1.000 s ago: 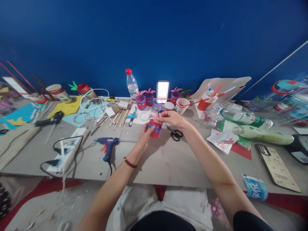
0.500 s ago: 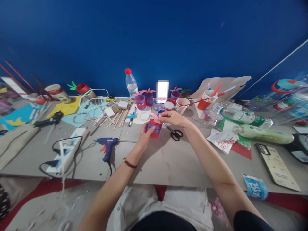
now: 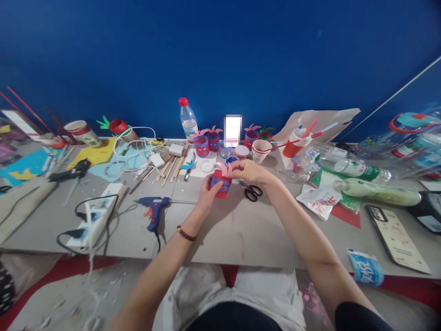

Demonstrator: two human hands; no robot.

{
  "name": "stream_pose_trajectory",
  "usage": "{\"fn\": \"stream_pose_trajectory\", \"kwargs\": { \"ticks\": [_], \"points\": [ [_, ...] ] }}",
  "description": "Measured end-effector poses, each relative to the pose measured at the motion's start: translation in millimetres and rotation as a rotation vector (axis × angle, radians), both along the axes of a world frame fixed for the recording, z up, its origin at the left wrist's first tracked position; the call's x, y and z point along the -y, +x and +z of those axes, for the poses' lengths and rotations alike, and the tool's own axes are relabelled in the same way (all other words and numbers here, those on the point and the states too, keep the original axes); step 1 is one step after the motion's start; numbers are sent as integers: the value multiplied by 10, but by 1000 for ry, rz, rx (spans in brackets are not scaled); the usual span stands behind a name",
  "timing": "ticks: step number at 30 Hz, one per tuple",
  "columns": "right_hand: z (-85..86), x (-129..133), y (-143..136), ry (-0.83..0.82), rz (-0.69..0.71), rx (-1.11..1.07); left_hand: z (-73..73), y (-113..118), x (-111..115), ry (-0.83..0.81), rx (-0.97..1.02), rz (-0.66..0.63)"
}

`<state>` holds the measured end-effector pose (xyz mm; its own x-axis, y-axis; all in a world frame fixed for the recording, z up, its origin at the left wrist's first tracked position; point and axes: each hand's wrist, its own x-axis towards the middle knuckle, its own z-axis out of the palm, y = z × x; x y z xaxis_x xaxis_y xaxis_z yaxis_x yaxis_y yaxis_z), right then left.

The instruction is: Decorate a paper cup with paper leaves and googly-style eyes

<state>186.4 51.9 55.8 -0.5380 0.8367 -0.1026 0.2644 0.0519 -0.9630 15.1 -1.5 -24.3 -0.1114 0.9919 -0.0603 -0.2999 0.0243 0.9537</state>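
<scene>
Left hand (image 3: 206, 195) closed around the side of a red-and-purple cup (image 3: 222, 187), thumb laid across its near face; the cup is upright, in front of the wearer, and whether its base touches the tabletop (image 3: 220, 243) cannot be told. Right hand (image 3: 246, 171) pinching a pink paper piece (image 3: 223, 170) between thumb and fingers at the cup's upper rim; the exact line of contact between paper and rim is too small to make out. A dark beaded bracelet (image 3: 186, 233) circles the left wrist.

Just beneath and to the right of the right hand lie black-handled scissors (image 3: 253, 192), handles toward the wearer. Just beyond the hands stands an open jar of purple paint (image 3: 230, 160), with a white ring (image 3: 207, 166) to its left. Left of the left hand, a blue glue gun (image 3: 156, 214) lies on its side; farther out in the same direction is a white power strip (image 3: 99, 214) with 2 black plugs. Beyond the right hand stands a paper cup (image 3: 261, 154) with a red-handled brush leaning in it. Farther beyond the left hand, 2 purple cups with pink paper leaves (image 3: 201, 147) stand side by side, near a red-capped bottle (image 3: 188, 122).
</scene>
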Motion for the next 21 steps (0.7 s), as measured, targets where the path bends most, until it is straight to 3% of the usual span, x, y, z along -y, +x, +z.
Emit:
{"fn": "stream_pose_trajectory", "kwargs": {
  "ticks": [13,21],
  "points": [
    [-52,14,-49,123,13,-13,-9,2,-2,6,18,37],
    [-77,77,-110,205,-8,61,58,-11,1,84,-164,103]
  ]
}}
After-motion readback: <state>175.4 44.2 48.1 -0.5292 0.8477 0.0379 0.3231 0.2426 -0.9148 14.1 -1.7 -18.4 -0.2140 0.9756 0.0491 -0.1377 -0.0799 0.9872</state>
